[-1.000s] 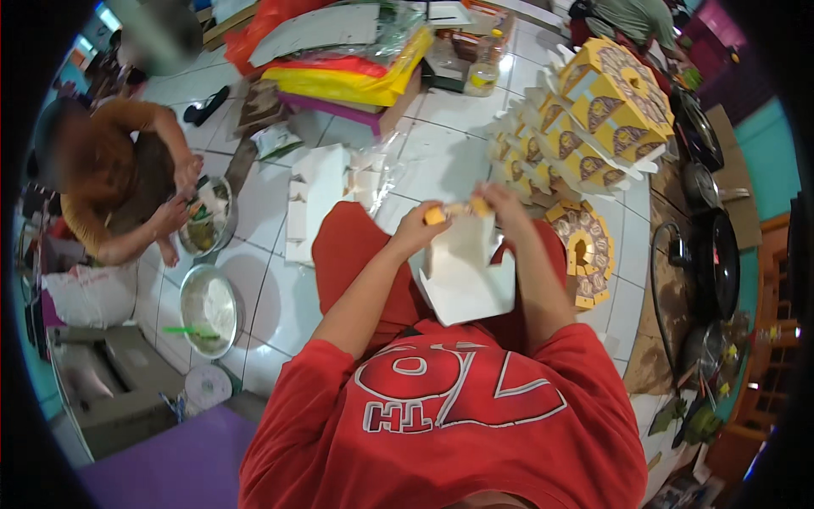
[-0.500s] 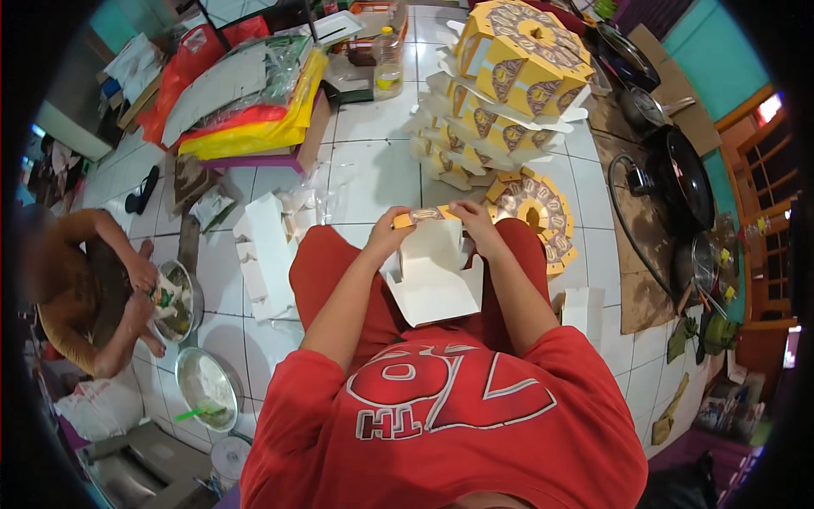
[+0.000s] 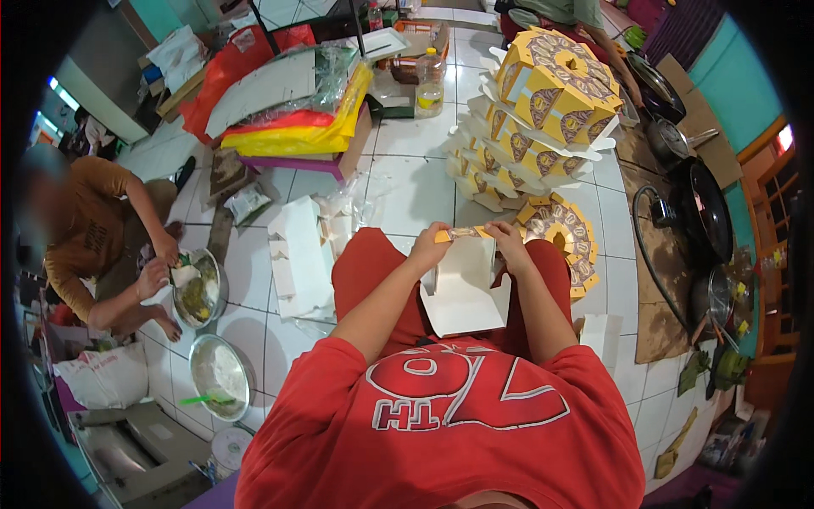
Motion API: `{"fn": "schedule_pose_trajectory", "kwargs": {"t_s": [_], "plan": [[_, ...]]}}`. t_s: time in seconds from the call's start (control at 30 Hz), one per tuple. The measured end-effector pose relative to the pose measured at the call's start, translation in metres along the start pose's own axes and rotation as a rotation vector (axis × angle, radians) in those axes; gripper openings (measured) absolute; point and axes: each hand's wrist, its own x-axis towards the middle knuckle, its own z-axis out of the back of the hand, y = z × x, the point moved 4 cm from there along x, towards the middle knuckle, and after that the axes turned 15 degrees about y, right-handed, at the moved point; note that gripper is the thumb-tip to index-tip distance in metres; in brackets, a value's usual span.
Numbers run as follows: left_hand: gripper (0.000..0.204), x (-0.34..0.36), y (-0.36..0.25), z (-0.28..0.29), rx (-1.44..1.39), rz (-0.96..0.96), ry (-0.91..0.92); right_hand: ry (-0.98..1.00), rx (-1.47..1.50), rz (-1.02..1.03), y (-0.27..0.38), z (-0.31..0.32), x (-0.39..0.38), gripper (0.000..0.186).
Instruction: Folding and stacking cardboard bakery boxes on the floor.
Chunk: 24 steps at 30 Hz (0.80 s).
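A part-folded cardboard box point(image 3: 465, 305) rests over my lap between my knees, its white inside facing up. Along its far rim runs a yellow and brown patterned strip. My left hand point(image 3: 430, 247) pinches the left end of that strip. At the strip's other end, my right hand point(image 3: 511, 243) has its fingers closed on the same rim. Beyond my right knee, a ring of yellow patterned card pieces point(image 3: 585, 259) lies on the tiles. Behind it rises a leaning stack of yellow boxes point(image 3: 560, 106) with white flaps sticking out.
White flat cartons point(image 3: 297, 254) lie left of my knee. Further left, a person point(image 3: 102, 212) works over a metal bowl point(image 3: 222, 288); another bowl point(image 3: 222, 365) holds white powder. Colourful packs point(image 3: 297, 119) are piled at far left. Black pans point(image 3: 699, 208) line the right on cardboard.
My view has shifted, so the scene sits further right and lower. Both hands keep their hold on the box rim. The person at left has moved their hands slightly over the bowl.
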Motion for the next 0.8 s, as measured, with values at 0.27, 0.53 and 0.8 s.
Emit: {"fn": "schedule_pose_trajectory", "kwargs": {"t_s": [0.27, 0.53, 0.8], "plan": [[0.027, 0.000, -0.006, 0.002, -0.006, -0.016, 0.016, -0.020, -0.008, 0.017, 0.006, -0.007, -0.008, 0.028], [0.037, 0.006, 0.001, 0.001, -0.041, -0.003, 0.017, -0.029, -0.068, -0.028, 0.006, -0.005, -0.009, 0.028], [0.032, 0.008, 0.001, 0.007, -0.097, 0.033, -0.060, 0.047, -0.013, 0.014, 0.011, -0.012, -0.007, 0.036]]}}
